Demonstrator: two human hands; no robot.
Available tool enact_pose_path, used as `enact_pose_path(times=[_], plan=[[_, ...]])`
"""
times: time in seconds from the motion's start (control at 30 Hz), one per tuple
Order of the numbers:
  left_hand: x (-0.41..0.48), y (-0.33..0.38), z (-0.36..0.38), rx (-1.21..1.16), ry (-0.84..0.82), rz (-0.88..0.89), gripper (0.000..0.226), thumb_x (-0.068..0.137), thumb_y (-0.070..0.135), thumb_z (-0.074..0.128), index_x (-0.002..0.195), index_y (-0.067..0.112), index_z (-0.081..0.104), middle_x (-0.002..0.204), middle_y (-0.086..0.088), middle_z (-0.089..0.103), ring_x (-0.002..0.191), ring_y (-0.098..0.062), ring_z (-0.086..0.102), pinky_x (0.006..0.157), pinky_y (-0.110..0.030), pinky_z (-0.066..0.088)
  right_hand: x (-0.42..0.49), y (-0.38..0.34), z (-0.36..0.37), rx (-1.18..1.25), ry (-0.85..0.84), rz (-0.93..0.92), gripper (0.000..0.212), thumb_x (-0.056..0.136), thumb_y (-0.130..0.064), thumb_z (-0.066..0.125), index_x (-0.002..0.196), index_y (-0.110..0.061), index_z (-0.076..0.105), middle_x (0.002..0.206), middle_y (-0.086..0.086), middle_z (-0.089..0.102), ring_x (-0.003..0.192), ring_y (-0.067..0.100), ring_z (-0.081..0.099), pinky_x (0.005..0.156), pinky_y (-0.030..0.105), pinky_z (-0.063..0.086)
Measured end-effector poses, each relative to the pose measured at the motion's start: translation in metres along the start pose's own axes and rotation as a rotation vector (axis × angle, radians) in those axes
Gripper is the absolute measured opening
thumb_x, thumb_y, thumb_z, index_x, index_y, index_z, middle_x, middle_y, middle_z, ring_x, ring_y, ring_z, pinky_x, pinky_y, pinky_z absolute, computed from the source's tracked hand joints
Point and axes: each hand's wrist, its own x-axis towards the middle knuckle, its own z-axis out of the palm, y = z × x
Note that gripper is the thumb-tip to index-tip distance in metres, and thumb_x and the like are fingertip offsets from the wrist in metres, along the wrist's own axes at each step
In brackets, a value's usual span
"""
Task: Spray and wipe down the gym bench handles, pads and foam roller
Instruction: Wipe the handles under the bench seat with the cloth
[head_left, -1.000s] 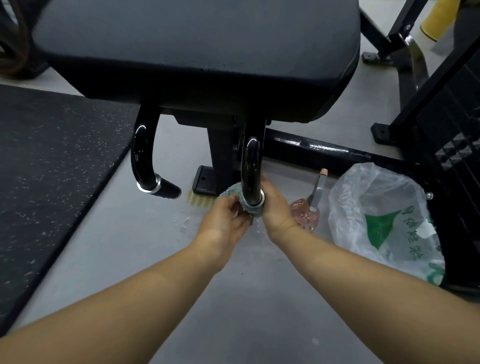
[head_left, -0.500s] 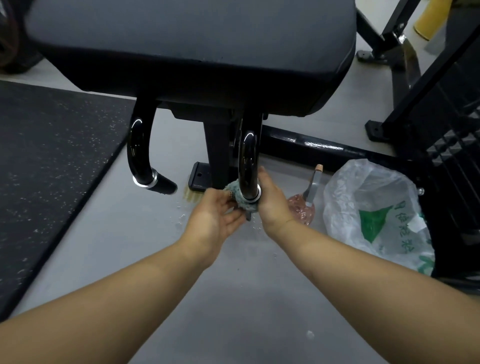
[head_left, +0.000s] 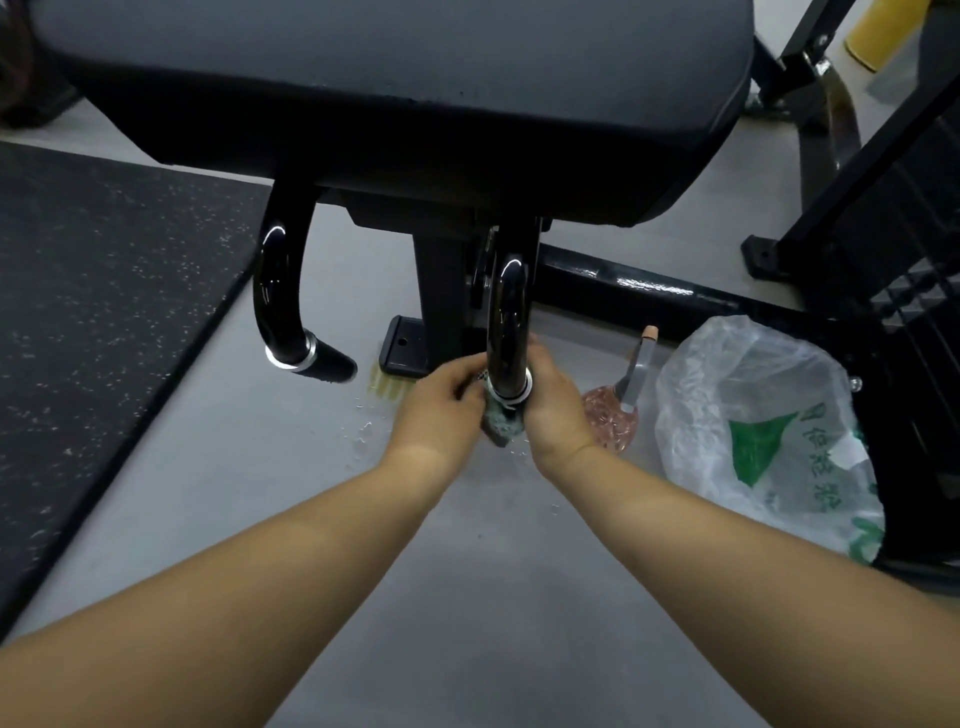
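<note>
— Grey gym floor (head_left: 467, 545); handle (head_left: 509, 312) below pad (head_left: 389, 62): rigid, glossy, likely slippery.
— Soft cloth (head_left: 501, 431) wrapped round handle's end, gripped either side by left hand (head_left: 441, 400), right hand (head_left: 553, 410); best hold there.

Two handles (head_left: 278, 291), one pad (head_left: 395, 67), one cloth (head_left: 500, 425), one bag (head_left: 753, 431), two hands (head_left: 441, 408).

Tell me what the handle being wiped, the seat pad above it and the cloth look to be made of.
Handle: likely metal tube, glossy black paint or coating; sharp light reflections, silver ring at its lower end.
Seat pad: probably vinyl or leatherette over foam; matte dark grey, rounded soft edge.
Cloth: woven or terry-like textile, grey-green, nubby, crumpled; exact fibre unclear.
</note>
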Motion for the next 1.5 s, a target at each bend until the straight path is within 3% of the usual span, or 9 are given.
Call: enact_pose_path(times=[0.1, 0.3, 0.43, 0.6, 0.77, 0.93, 1.1, 1.33, 1.5], plan=[[0.003, 0.002, -0.001, 0.136, 0.093, 0.085, 0.027, 0.096, 0.029, 0.045, 0.112, 0.029, 0.066, 0.106, 0.004, 0.068, 0.100, -0.015, 0.063, 0.090, -0.032, 0.050, -0.005, 0.005, 0.002, 0.093, -0.026, -0.087, 0.041, 0.100, -0.035, 0.034, 0.081, -0.014, 0.063, 0.084, 0.006, 0.066, 0.083, 0.015, 0.061, 0.082, 0.032, 0.048], [0.003, 0.003, 0.015, -0.576, -0.128, -0.355, 0.027, 0.098, 0.021, 0.041, 0.106, 0.016, 0.066, 0.105, -0.005, 0.070, 0.103, -0.018, 0.064, 0.094, -0.034, 0.050, 0.013, 0.012, -0.002, 0.084, 0.047, 0.063, 0.043, 0.098, -0.040, 0.039, 0.070, -0.018, 0.063, 0.062, -0.005, 0.064, 0.067, 0.011, 0.058, 0.071, 0.026, 0.047], [0.006, 0.002, 0.014, -0.650, -0.165, -0.398, 0.029, 0.099, 0.021, 0.042, 0.115, 0.011, 0.063, 0.113, -0.005, 0.068, 0.110, -0.019, 0.061, 0.103, -0.037, 0.043, 0.023, 0.014, -0.002, 0.078, 0.038, 0.138, 0.045, 0.098, -0.045, 0.038, 0.075, -0.017, 0.065, 0.074, 0.002, 0.067, 0.077, 0.015, 0.062, 0.085, 0.031, 0.048], [-0.011, 0.010, 0.015, -0.638, -0.034, -0.246, 0.021, 0.093, 0.020, 0.051, 0.098, 0.016, 0.071, 0.089, 0.003, 0.075, 0.090, -0.010, 0.069, 0.081, -0.024, 0.056, 0.006, 0.011, 0.002, 0.253, -0.026, 0.097, 0.044, 0.095, -0.047, 0.041, 0.089, -0.013, 0.067, 0.091, 0.010, 0.068, 0.095, 0.025, 0.065, 0.093, 0.040, 0.048], [-0.016, 0.019, 0.017, -0.728, 0.047, -0.290, 0.020, 0.092, 0.022, 0.054, 0.096, 0.014, 0.071, 0.083, 0.001, 0.075, 0.074, -0.007, 0.071, 0.070, -0.022, 0.057, -0.006, 0.012, 0.005, 0.306, -0.043, -0.034, 0.049, 0.087, -0.056, 0.038, 0.078, -0.020, 0.070, 0.090, 0.012, 0.069, 0.097, 0.030, 0.064, 0.092, 0.044, 0.049], [0.003, 0.009, 0.023, -0.872, -0.121, -0.407, 0.042, 0.102, 0.033, 0.032, 0.123, 0.009, 0.060, 0.122, -0.008, 0.064, 0.116, -0.020, 0.059, 0.105, -0.035, 0.040, 0.028, 0.024, 0.000, 0.250, 0.073, 0.167, 0.057, 0.087, -0.061, 0.043, 0.088, -0.011, 0.070, 0.096, 0.014, 0.070, 0.102, 0.033, 0.064, 0.099, 0.048, 0.045], [0.020, 0.006, 0.028, -0.957, -0.209, -0.453, 0.053, 0.103, 0.038, 0.022, 0.124, 0.002, 0.054, 0.116, -0.003, 0.061, 0.126, -0.022, 0.048, 0.105, -0.033, 0.036, 0.037, 0.028, -0.004, 0.292, 0.076, 0.277, 0.060, 0.092, -0.055, 0.042, 0.112, -0.003, 0.065, 0.113, 0.020, 0.066, 0.107, 0.032, 0.063, 0.100, 0.044, 0.045], [-0.002, 0.031, 0.014, -0.869, -0.231, -0.377, 0.061, 0.099, 0.050, 0.027, 0.103, 0.005, 0.067, 0.097, -0.011, 0.072, 0.104, -0.024, 0.064, 0.097, -0.036, 0.044, 0.005, 0.008, 0.001, 0.302, -0.020, 0.160, 0.051, 0.095, -0.051, 0.039, 0.075, -0.018, 0.073, 0.093, 0.010, 0.073, 0.096, 0.025, 0.068, 0.097, 0.045, 0.048], [-0.024, 0.043, 0.001, -0.882, -0.289, -0.328, 0.073, 0.096, 0.057, 0.018, 0.118, 0.001, 0.060, 0.116, -0.016, 0.066, 0.112, -0.024, 0.061, 0.100, -0.036, 0.042, -0.020, -0.001, 0.007, 0.367, -0.077, 0.021, 0.054, 0.098, -0.048, 0.032, 0.066, -0.029, 0.071, 0.083, -0.002, 0.070, 0.096, 0.019, 0.065, 0.099, 0.042, 0.046]])
